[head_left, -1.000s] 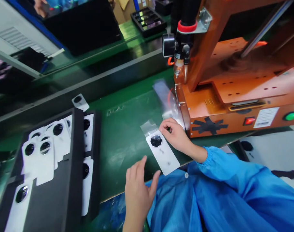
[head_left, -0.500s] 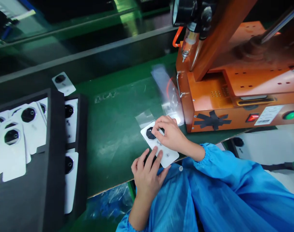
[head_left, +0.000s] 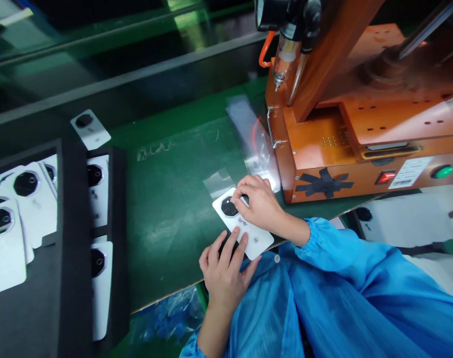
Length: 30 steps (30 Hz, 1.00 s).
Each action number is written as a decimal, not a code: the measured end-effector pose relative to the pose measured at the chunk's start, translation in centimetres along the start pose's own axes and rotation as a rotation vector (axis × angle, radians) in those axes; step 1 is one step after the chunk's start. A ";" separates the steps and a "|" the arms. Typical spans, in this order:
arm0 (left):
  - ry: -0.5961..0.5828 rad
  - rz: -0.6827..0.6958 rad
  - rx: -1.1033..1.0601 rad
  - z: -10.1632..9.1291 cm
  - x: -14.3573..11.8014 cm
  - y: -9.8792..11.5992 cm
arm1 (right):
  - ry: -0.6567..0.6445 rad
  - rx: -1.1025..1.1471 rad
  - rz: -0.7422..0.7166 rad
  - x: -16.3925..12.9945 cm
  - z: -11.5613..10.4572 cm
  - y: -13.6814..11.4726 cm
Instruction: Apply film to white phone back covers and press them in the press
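Note:
A white phone back cover [head_left: 256, 239] with a dark octagonal camera window [head_left: 229, 205] lies slanted at the front edge of the green table. On its lower part rest the spread fingertips of my left hand [head_left: 226, 271], the thumb by its near corner. My right hand [head_left: 258, 201] is bent over the upper part, with thumb and forefinger pinched at the right edge of the window. Whatever sits between those fingertips is too small or hidden to make out. A small clear film piece [head_left: 218, 183] lies just beyond the cover's top edge.
An orange press machine [head_left: 293, 169] stands at the right, with clear plastic film [head_left: 248, 124] beside it. Black foam trays [head_left: 75, 298] at the left hold several white back covers [head_left: 36, 209]. Another cover [head_left: 90, 130] lies behind them. The green table [head_left: 162, 214] spans the middle.
The view has shifted slightly, so the trays and machine appear further left. My right pinch has moved a little off the camera window's middle. My left hand stays on the cover.

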<state>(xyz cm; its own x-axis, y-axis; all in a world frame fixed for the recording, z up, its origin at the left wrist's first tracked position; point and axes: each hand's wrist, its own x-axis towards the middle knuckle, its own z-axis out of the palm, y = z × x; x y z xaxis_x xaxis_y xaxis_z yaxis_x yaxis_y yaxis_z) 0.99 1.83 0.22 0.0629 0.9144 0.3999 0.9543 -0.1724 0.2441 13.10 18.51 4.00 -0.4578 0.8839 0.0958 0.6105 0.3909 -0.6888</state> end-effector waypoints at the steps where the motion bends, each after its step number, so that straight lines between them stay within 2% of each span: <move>1: -0.004 0.001 0.002 0.0 0.0 0.0 | 0.001 0.000 0.000 0.0 0.0 0.0; 19: -0.046 -0.011 -0.045 -0.4 0.1 0.2 | 0.076 -0.068 -0.076 -1.0 0.0 0.4; 23: -0.044 -0.010 -0.047 -0.3 0.1 0.3 | 0.120 -0.108 -0.136 -2.5 -1.4 0.0; 25: -0.042 -0.022 -0.060 -0.4 0.1 0.3 | 0.037 -0.125 -0.231 -3.9 -3.0 -0.4; 28: -0.066 -0.039 -0.121 -1.0 0.1 -0.1 | -0.248 -0.182 -0.418 -6.6 -5.8 -1.0; 30: -0.081 -0.001 -0.156 -1.5 0.0 -0.4 | -0.354 -0.239 -0.508 -8.3 -7.1 -1.4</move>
<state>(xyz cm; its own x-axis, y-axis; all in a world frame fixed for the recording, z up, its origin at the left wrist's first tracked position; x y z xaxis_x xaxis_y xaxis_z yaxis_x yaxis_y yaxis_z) 0.17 1.36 1.43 0.0911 0.9402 0.3283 0.8981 -0.2200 0.3809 20.66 12.41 9.24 -0.8862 0.4530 0.0967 0.3709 0.8191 -0.4376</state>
